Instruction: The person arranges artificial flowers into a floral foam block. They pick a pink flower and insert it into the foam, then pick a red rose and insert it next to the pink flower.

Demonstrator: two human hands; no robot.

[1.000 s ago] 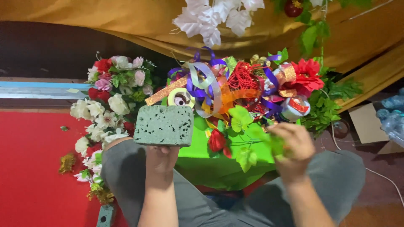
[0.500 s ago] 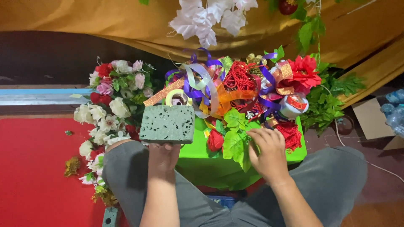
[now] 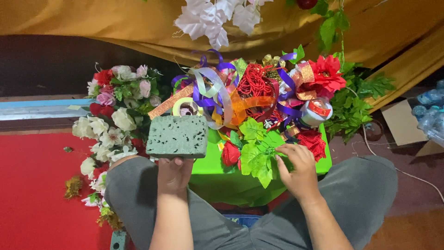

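Over the lap, left hand [image 3: 173, 172] grips a foam block [image 3: 177, 136]; right hand [image 3: 298, 169] pinches half-hidden green leaves [image 3: 256, 155].

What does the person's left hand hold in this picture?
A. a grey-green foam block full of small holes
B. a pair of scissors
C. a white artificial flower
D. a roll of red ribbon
A: the left hand grips the lower edge of the grey-green foam block dotted with small holes, while the right hand rests on the green artificial leaves.
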